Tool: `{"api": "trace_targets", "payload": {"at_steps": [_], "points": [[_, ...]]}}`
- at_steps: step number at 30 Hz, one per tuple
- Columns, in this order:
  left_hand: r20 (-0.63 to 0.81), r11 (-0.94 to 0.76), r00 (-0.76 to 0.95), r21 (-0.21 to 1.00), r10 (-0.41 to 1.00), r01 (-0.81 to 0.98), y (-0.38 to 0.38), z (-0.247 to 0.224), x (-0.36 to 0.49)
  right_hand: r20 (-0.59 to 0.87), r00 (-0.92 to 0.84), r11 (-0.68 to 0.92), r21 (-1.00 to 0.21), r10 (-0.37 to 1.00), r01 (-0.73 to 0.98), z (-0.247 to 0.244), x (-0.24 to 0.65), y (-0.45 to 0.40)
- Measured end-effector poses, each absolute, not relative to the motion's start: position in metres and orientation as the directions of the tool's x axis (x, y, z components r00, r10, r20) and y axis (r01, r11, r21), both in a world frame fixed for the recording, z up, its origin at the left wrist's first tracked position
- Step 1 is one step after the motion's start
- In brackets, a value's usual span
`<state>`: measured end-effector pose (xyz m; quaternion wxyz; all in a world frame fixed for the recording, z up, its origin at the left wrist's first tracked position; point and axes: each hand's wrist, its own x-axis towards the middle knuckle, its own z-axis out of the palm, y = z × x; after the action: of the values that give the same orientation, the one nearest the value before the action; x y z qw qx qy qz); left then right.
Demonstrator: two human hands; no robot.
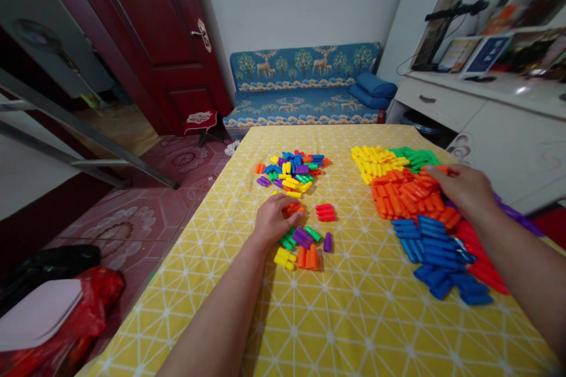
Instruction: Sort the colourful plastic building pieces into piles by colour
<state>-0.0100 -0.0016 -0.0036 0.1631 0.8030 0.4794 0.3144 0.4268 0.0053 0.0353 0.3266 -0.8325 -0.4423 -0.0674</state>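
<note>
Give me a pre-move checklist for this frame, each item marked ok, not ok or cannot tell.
1. Left hand at orange pieces: ok.
2. Left hand's grip closed: cannot tell.
3. Right hand near the orange heap: ok, fingertips at its far right edge.
4. Blue heap one colour: ok.
5. Far mixed pile sorted: not ok, several colours together.
6. Red heap fully visible: not ok, right arm partly covers it.

No words I can read from here: atop the white cabinet (495,123), a blue panel (480,65) bears what seems blurred white lettering (492,52)
</note>
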Motion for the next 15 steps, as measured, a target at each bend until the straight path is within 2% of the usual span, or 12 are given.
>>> {"api": "trace_targets", "payload": {"at_steps": [3,7,11,15], "points": [[0.351,-0.499,0.356,0.555,0.866,0.665,-0.001,-0.004,-0.01,0.192,0.667,-0.521,-0.486,0.72,0.702,0.039,0.418,0.004],[0.366,-0.496,0.341,0.534,0.866,0.685,0.0,-0.007,-0.011,0.138,0.663,-0.563,-0.418,0.736,0.713,0.045,0.406,-0.001],[0.38,-0.469,0.294,0.543,0.877,0.697,0.001,-0.01,-0.012,0.177,0.635,-0.556,-0.345,0.752,0.756,0.046,0.398,-0.006],[0.418,-0.489,0.281,0.565,0.864,0.665,0.003,-0.012,-0.012,0.39,0.544,-0.476,-0.265,0.743,0.839,0.045,0.39,-0.009]]}}
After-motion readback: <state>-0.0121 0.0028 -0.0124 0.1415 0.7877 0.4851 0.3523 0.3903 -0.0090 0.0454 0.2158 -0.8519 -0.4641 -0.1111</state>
